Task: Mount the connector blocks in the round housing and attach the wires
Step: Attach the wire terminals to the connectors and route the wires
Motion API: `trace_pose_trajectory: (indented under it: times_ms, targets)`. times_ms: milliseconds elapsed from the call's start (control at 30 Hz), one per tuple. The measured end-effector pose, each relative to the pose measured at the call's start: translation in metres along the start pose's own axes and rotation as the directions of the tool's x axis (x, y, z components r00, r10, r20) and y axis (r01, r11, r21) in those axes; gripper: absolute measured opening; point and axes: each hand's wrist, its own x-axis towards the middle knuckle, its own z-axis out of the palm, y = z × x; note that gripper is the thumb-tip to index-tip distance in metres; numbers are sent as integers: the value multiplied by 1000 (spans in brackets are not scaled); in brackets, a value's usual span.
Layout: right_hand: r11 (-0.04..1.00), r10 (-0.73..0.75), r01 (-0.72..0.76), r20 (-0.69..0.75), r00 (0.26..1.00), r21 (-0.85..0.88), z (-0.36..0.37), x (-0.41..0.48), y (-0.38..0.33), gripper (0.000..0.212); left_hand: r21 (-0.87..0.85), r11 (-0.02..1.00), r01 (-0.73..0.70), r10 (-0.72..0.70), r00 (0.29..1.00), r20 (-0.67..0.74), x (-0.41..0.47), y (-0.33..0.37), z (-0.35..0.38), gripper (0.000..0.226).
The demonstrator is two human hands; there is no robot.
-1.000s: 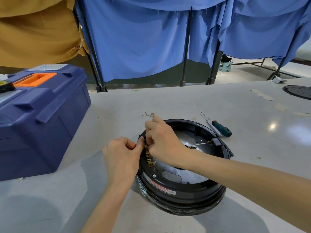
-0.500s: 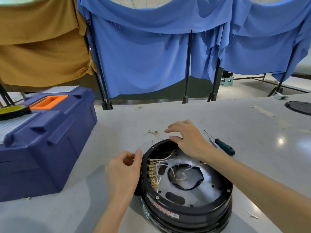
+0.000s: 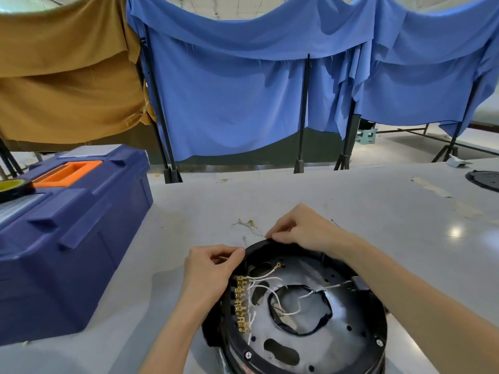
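Note:
The black round housing [image 3: 359,344] lies open side up on the table in front of me. A row of brass connector terminals [image 3: 241,303] sits inside its left wall, and white wires [image 3: 270,288] run from them toward the centre hole. My left hand [image 3: 213,268] is at the left rim, thumb and forefinger pinching a thin white wire. My right hand [image 3: 299,228] is at the far rim, its fingertips pinched on the end of a loose wire [image 3: 249,224] that lies on the table. A ring terminal [image 3: 276,265] lies free inside the housing.
A big blue toolbox [image 3: 67,238] with an orange handle stands on the left, with a tape roll [image 3: 13,186] on its lid. A black disc [image 3: 486,179] lies at the far right table edge. Blue and brown cloths hang on stands behind the table.
My right hand left the terminals, crossed the housing and closed its fingertips at the far rim by the loose wire. My left hand stayed at the left rim. The view tilted upward.

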Motion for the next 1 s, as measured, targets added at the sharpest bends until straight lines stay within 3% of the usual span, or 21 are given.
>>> trace_pose_trajectory:
  times_ms: [100,433,1000]
  targets:
    - [996,85,-86,-27,996,-6,-6,27,10,15,-9,1000,-8,8,1000,6,0,-3,0,13]
    - [913,217,-189,37,976,-361,23,99,26,31,-138,990,23,-20,1000,24,-2,-8,2,12]
    - [909,277,-262,3,961,-324,31,107,36,36,-155,988,24,-20,1000,24,-4,-5,2,14]
